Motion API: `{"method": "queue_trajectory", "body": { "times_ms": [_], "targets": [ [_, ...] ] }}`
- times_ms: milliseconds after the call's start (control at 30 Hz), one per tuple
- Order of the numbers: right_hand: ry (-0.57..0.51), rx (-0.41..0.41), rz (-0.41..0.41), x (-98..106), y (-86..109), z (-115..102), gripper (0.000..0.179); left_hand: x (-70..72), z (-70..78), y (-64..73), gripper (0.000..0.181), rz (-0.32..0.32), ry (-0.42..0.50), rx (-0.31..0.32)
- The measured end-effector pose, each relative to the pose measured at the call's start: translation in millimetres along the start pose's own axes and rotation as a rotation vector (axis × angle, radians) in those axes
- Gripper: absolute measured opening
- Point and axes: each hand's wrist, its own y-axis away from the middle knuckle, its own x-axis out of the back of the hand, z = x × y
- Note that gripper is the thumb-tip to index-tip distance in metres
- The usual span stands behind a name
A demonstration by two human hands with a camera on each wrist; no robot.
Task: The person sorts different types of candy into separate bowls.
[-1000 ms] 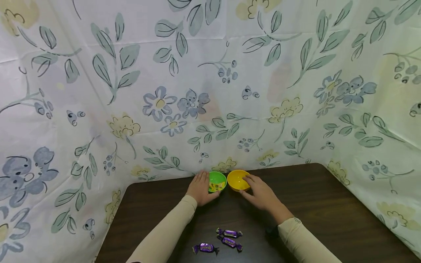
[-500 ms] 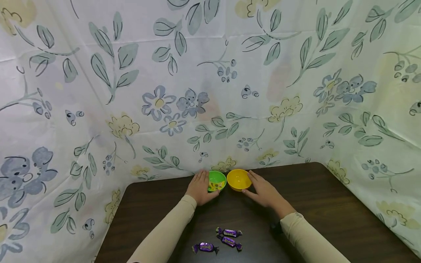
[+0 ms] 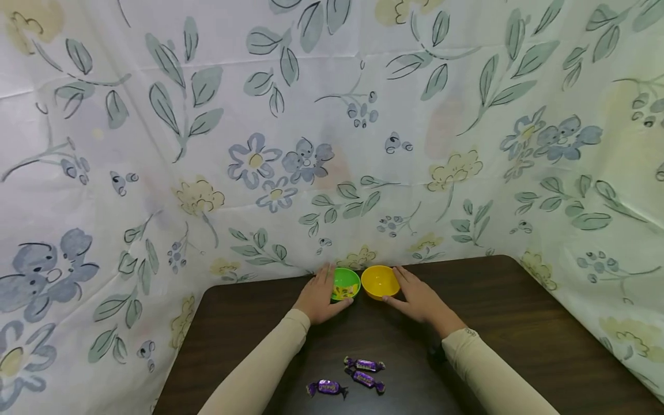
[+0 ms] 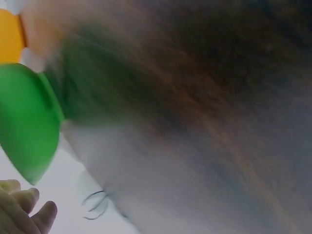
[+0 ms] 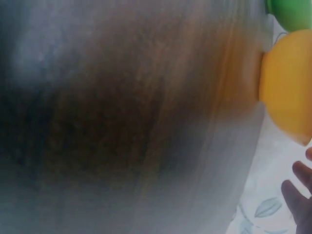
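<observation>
Left hand (image 3: 317, 297): fingers held straight and together along the left side of the green bowl (image 3: 347, 276), thumb spread toward its near side; contact cannot be told. Green bowl: set upright beside those fingers, mouth pointed upward, outline round; partly covered by the hand; yellow-wrapped sweets (image 3: 344, 290) contained.
Purple-wrapped candies, three, laid on the dark wood-grain table (image 3: 233, 328), well nearer the camera than all fingers. Left candy (image 3: 328, 387): long axis laid crosswise, twisted ends pointed left and right. Far candy (image 3: 365, 365): laid nearly crosswise. Near candy (image 3: 364, 378): set just beside it, slanted from far left to near right.
Yellow bowl (image 3: 379, 281): placed between green bowl and right fingers, upright, mouth upward.
Right hand (image 3: 421, 300): fingers extended along its right side, slightly spread, thumb set apart at its near side; contact cannot be told.
</observation>
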Motion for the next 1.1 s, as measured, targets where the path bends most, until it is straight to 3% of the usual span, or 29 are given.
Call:
{"method": "queue_trajectory", "body": {
  "times_ms": [233,500,800,933,1100],
  "targets": [
    [0.005,-0.007,-0.042,-1,-6.0,-2,0.109,20.1,24.0,20.6,0.1,0.055,0.031,-0.121],
    [-0.024,-0.015,-0.054,-5,-11.3,0,0.111,46.3,48.9,56.4,0.086,-0.041,0.116,-0.151],
    [-0.017,0.005,-0.048,-8,-21.4,7,0.112,58.4,53.2,100.6,0.067,-0.025,0.049,-0.247],
    [-0.022,0.003,-0.077,-9,-23.7,8,0.114,62.6,57.1,121.8,0.061,-0.059,0.074,-0.28],
    [-0.014,0.001,-0.088,-10,-28.1,11,0.113,63.3,59.3,138.3,0.055,-0.114,0.124,-0.259]
  ]
}}
